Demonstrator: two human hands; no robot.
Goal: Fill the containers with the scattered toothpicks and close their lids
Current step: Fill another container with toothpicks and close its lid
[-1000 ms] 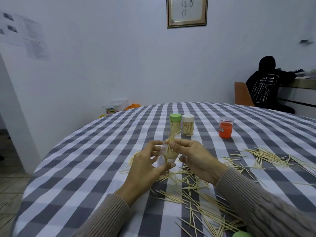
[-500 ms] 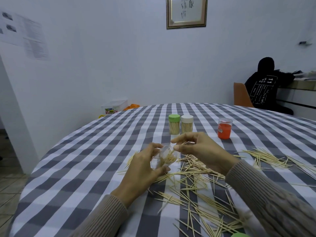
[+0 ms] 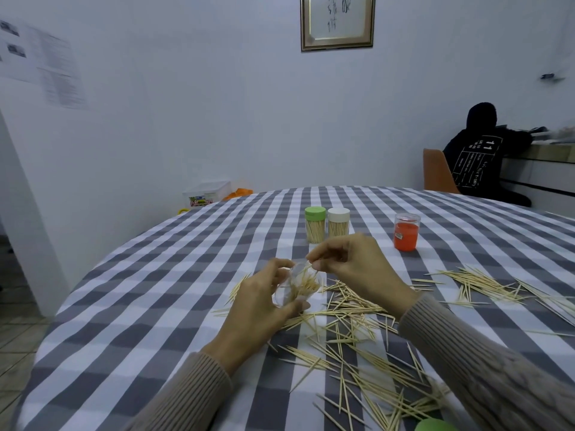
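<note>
Both hands have dropped lower and nearer the bench than a second ago, and the clear container (image 3: 297,287) now lies tilted on its side in the left hand (image 3: 264,309) instead of standing nearly upright with picks poking out of its mouth. The right hand (image 3: 348,262) has drawn back a little from the opening.

The tilt looks deliberate: with the mouth turned toward the right hand, a bunch of toothpicks can slide in lengthwise rather than jam across the rim. The left grip is curled round the container, thumb below and fingers over the top, holding it just above the cloth; it is partly full. The right grip is nearly closed, thumb and fingertips pinched at the container's mouth, apparently on a few picks, though blur hides how many.

Scattered toothpicks (image 3: 351,325) lie just under and in front of the hands, and a second heap (image 3: 479,283) sits well to the right. Farther back, the green-lidded jar (image 3: 315,224) and white-lidded jar (image 3: 338,222) stand touching, filled and capped. An orange jar (image 3: 406,232) stands apart to their right. A green lid (image 3: 434,425) shows at the bottom edge, probably for the container in hand.
</note>
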